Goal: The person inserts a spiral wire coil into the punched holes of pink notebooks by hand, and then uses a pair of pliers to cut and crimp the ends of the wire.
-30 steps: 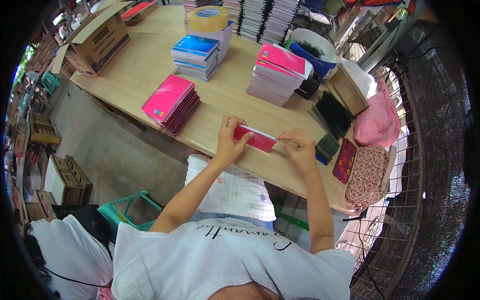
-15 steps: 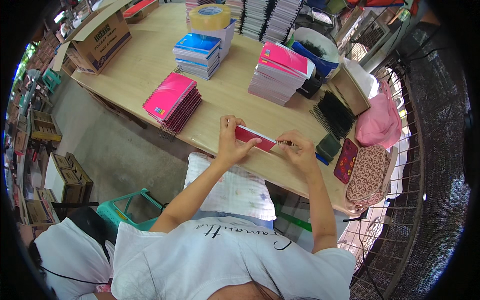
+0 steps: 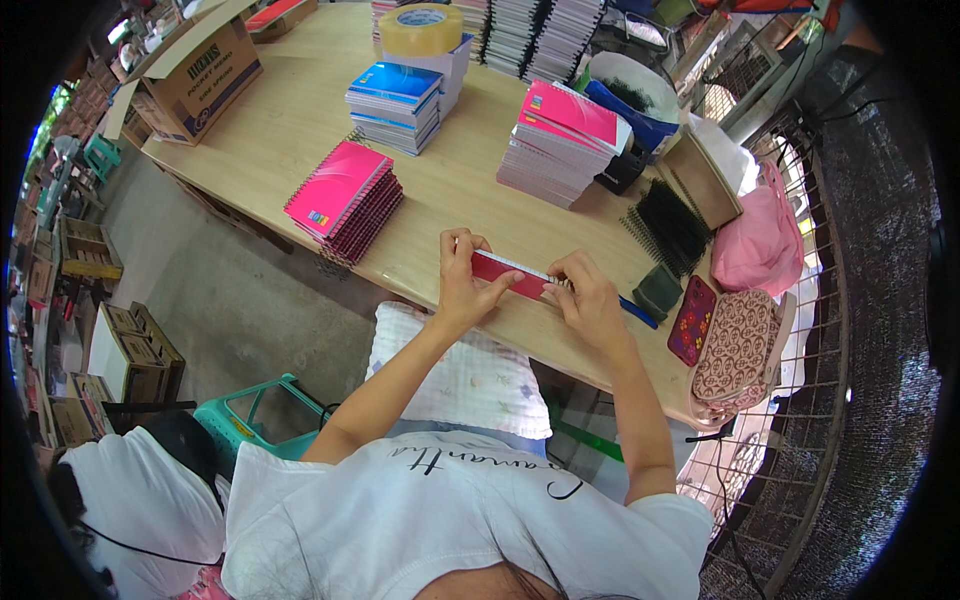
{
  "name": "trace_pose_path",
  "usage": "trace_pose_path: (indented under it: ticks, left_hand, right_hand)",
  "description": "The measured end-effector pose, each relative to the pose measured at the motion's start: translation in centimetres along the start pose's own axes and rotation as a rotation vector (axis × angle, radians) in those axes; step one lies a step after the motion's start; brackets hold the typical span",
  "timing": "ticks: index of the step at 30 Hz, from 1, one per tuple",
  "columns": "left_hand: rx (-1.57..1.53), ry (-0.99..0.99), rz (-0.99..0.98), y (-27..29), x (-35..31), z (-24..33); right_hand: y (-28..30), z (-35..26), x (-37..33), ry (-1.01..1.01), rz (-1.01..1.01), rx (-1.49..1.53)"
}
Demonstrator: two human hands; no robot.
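Over the front edge of the table, my left hand [image 3: 466, 278] grips a small pink-red notebook [image 3: 523, 284], thumb on its cover and fingers behind. The notebook is tilted so its white page edge faces up. At its right end my right hand [image 3: 590, 298] pinches a dark binding coil [image 3: 563, 284] at the page edge; the fingers hide most of the coil. To the left stands a stack of pink spiral notebooks [image 3: 345, 190] with coils. Beyond my hands is a pile of pink-covered notebooks [image 3: 560, 150], with no coils showing on its visible sides.
Black coils [image 3: 667, 225] lie at the right, near a dark green block [image 3: 657, 292], a blue pen [image 3: 638, 312], a red phone case [image 3: 692, 320] and a patterned pouch [image 3: 735, 345]. Blue notebooks [image 3: 395, 105] and a tape roll [image 3: 422, 30] stand farther back. A carton [image 3: 205, 80] sits far left.
My right hand has shifted left and slightly up, closer along the notebook's edge, covering more of its right end. More of the blue pen shows. My left hand stays almost in place.
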State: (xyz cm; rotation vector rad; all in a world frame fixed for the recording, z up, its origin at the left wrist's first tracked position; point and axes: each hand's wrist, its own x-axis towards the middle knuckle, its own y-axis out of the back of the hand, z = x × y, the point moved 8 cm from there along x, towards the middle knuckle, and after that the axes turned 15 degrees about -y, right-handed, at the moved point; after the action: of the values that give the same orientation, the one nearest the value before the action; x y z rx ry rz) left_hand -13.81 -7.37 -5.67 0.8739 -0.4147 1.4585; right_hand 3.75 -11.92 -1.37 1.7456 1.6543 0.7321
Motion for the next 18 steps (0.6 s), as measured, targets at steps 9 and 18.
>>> trace_pose_path:
  ticks: [9,18]
  left_hand:
    - [0.058,-0.051,-0.078,1.3,0.1,-0.7]
    - [-0.060,-0.070,-0.112,-0.1,0.5,-1.0]
  right_hand:
    - [8.5,10.5,-2.2,-0.273,0.449,-0.703]
    - [7.1,3.1,1.5,0.198,-0.246,0.622]
